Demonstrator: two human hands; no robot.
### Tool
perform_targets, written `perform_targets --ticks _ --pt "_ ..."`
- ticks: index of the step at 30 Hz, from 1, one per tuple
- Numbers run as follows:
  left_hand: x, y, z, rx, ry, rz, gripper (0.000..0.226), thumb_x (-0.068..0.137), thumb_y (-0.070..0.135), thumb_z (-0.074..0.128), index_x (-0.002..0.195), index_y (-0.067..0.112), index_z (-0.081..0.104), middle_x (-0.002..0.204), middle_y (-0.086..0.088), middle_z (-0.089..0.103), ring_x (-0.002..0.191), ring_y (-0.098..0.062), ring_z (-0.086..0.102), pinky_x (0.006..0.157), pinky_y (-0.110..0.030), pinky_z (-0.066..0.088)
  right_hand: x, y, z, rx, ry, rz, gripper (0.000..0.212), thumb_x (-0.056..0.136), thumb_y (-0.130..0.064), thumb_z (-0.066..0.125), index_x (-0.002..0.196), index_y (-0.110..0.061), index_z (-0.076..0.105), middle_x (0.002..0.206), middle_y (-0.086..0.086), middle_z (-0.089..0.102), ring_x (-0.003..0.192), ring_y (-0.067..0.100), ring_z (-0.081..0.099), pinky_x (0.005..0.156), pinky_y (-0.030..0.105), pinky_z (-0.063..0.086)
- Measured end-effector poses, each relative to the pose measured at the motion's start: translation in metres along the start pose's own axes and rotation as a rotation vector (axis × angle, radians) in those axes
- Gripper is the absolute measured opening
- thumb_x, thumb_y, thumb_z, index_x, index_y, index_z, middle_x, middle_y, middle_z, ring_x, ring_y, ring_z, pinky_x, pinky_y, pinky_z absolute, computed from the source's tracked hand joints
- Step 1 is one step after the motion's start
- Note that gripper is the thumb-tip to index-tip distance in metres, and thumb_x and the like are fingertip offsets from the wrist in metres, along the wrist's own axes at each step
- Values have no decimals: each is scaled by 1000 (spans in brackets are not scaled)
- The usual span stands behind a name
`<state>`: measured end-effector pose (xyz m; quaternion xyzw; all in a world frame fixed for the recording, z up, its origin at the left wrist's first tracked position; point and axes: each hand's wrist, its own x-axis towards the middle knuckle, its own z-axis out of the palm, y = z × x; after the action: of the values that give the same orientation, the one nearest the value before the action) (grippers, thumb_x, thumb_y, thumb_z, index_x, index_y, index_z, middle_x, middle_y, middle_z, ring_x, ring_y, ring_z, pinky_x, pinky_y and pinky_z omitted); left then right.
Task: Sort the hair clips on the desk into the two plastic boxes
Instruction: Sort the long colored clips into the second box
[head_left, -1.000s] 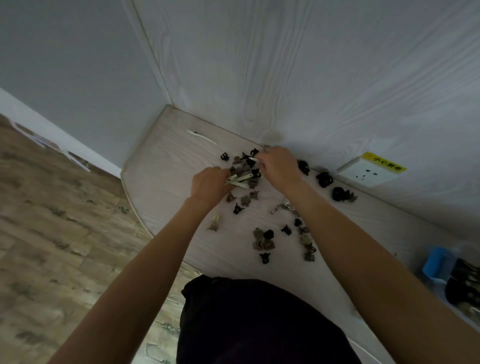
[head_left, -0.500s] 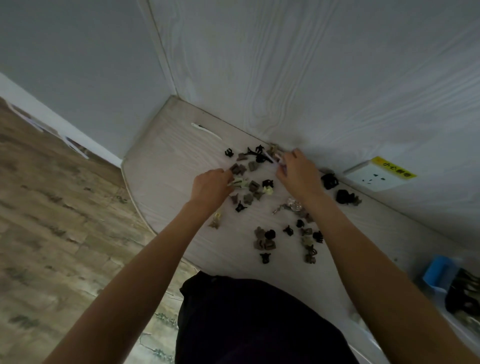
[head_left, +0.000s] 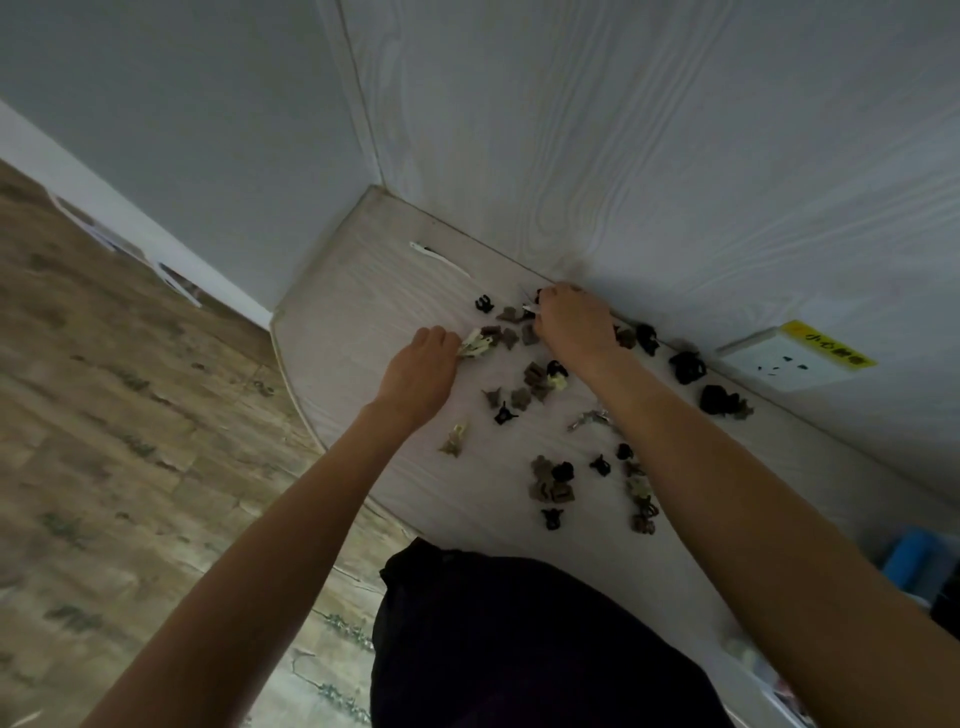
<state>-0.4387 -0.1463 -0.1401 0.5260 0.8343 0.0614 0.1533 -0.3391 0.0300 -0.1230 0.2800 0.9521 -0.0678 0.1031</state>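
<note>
Two hands among claw-shaped clips; left hand (head_left: 422, 370) pinches pale clips (head_left: 477, 345).

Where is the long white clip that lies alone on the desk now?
In the head view, the long white clip lies at the far left of the desk, near the wall corner, beyond the left hand.

Home room, wood-look floor (head_left: 104, 441), wall socket (head_left: 779, 358), corner desk (head_left: 363, 312)

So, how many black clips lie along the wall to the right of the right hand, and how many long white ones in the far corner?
Black clips by the wall: 3
Long white clip: 1
Total: 4
</note>
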Motion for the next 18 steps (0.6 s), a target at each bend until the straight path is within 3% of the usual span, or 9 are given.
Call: perform_targets --ticks 2,4,6,8,11,15,18 --pt "-2 -1 2 64 30 8 12 77 -2 61 87 1 57 81 -18 58 71 -32 56 57 -36 46 -4 -4 0 -43 -19 -5 20 93 -8 39 103 -1 55 106 21 58 85 32 59 58 34 37" --pt "-6 -2 5 95 40 8 5 75 2 57 79 3 56 73 -14 57 62 -29 55 50 -32 44 -9 -9 1 -65 -36 -7 22 91 -6 38 108 -2 51 108 21 57 83 30 58 58 33 35" --pt "-9 -2 5 86 50 -6 16 81 10 41 81 2 55 70 -14 56 59 -29 54 51 -31 43 -15 -12 2 -69 -67 -8 23 92 -6 38 111 -3 50 111 20 55 82 29 58 57 31 33" --pt "-10 -1 -3 -113 90 -79 23 91 15 33 93 0 51 68 -13 54 58 -28 53 53 -35 41 -21 -12 4 -83 -97 -14 23 94 -9 36 113 -6 48 115 19 52 84 29 58 57 31 34" --pt "1 -10 -18 -259 62 -241 23 99 22 31 109 2 39 72 -14 55 60 -29 52 58 -34 36 -28 -11 7 -96 -125 -27 25 97 -12 34 119 -6 42 118 18 47 84 29 57 56 33 35" --pt "42 -33 -45 -159 124 -150 36 98 36 36 116 5 41 89 -19 65 77 -37 63 65 -38 42 -38 -4 7 44 -44 -21 22 97 -12 36 115 -4 45 108 17 54 78 27 54 55 33 35" --pt "81 -52 -59 6 -16 -56 49 92 46 45 127 12 39 103 -16 65 92 -34 63 75 -38 45 -50 -1 7 155 11 57 19 99 -13 33 109 -4 47 96 11 59 70 18 45 57 30 31"
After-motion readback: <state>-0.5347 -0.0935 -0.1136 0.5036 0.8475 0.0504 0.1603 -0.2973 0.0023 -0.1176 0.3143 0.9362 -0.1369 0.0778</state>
